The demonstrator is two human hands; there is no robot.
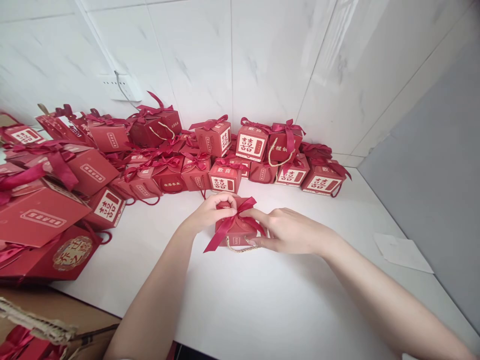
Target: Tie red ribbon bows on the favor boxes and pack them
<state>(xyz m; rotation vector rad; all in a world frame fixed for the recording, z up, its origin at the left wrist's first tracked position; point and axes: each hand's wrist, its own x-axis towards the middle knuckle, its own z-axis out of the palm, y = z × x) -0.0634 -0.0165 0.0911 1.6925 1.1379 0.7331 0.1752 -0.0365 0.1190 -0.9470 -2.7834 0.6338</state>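
Observation:
A small red gift box (240, 235) stands on the white table in front of me, with a gold cord handle (237, 249) on its near side. A dark red ribbon (222, 235) is tied in a bow on its top, one long tail hanging toward me on the left. My left hand (210, 212) pinches the ribbon at the bow with thumb and forefinger. From the right, my right hand (285, 230) has its forefinger at the knot, while its thumb lies lower near the cord; the other fingers are partly hidden.
Several similar red boxes (225, 178) are lined up and stacked along the tiled wall. Larger red boxes (48, 215) pile up at the left. An open cardboard carton (90, 312) sits at the lower left. A white paper piece (403, 252) lies at the right beside a grey panel (431, 165).

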